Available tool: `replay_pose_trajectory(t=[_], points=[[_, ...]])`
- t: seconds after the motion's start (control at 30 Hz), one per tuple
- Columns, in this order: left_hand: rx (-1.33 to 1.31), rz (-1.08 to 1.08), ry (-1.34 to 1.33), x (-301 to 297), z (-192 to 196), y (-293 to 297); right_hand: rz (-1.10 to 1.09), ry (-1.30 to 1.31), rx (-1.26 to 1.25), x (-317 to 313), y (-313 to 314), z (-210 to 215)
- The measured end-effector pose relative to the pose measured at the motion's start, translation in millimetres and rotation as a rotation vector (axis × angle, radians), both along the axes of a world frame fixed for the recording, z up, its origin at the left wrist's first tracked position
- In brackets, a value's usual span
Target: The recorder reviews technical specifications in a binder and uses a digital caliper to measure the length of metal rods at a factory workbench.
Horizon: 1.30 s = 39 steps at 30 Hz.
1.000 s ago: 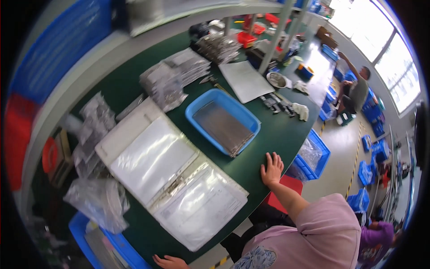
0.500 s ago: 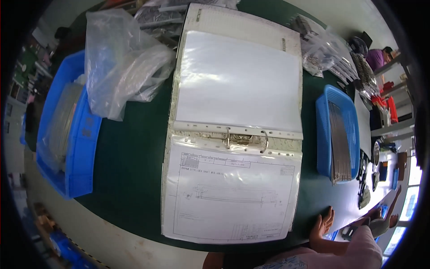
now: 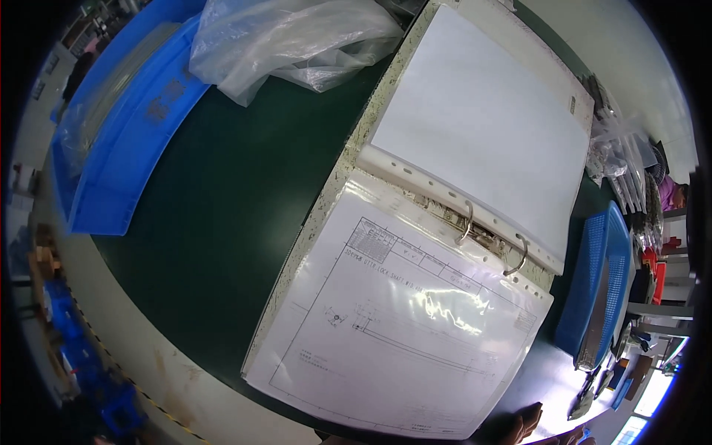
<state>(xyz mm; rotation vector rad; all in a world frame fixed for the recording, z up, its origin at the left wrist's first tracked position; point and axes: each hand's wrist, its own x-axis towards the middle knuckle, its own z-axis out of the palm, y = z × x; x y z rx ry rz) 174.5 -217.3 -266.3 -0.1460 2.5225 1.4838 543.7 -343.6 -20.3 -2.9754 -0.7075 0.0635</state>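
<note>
Binder [image 3: 445, 222] now nearer and tilted, right hand [image 3: 523, 424] cut off at the edge, fingers' state unclear; left hand unseen.

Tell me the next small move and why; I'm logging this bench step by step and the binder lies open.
Probably bring the right hand up onto the sleeved drawing to steady or turn it. The binder lies open on the green table, its rings closed, the drawing uppermost. Only fingertips show at the lower edge, near the page's corner; the left hand is out of view.
</note>
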Motion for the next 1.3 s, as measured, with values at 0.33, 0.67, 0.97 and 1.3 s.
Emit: replay_pose_trajectory(t=[0.33, 0.67, 0.97, 1.3], points=[[0.11, -0.118, 0.021, -17.6, 65.0, 0.9, -0.087, 0.238, 0.268, -13.1, 32.0, 14.0], [0.386, -0.206, 0.071, -39.1, 82.4, 32.3, 0.879, 0.278, 0.622, 15.2, 83.9, 45.2], [0.575, -0.874, 0.517, -38.1, 231.6, 95.1, 1.331, 0.283, 0.358, -37.2, 118.7, 42.7], [0.406, -1.362, 0.416, -3.0, 231.5, 109.2, 1.278, -0.042, 0.173, -19.4, 109.9, 20.6]])
